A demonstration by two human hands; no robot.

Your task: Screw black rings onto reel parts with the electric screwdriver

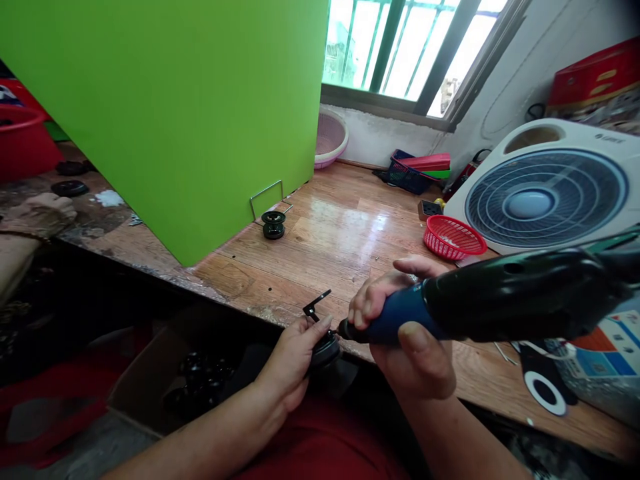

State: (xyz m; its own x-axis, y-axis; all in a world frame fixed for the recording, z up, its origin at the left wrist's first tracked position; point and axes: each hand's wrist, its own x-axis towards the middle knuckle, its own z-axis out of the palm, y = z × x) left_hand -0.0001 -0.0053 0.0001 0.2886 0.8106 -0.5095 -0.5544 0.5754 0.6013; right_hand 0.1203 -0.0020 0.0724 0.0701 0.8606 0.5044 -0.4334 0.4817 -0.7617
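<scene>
From the head camera, the left hand (pixel 295 357) has its fingers curled closed around a small round black speaker part (pixel 326 348) with a thin metal bracket (pixel 316 305) sticking up from it, held just off the near edge of the wooden bench (pixel 320 247). The right hand (pixel 400 327) is wrapped shut around a blue-and-black electric screwdriver (pixel 480 303), whose tip touches the part. To drive cleanly, the bit should probably sit square in the screw and the part be held firm. The screwdriver's long axis lies nearly level, pointing left, its tip slightly lower.
</scene>
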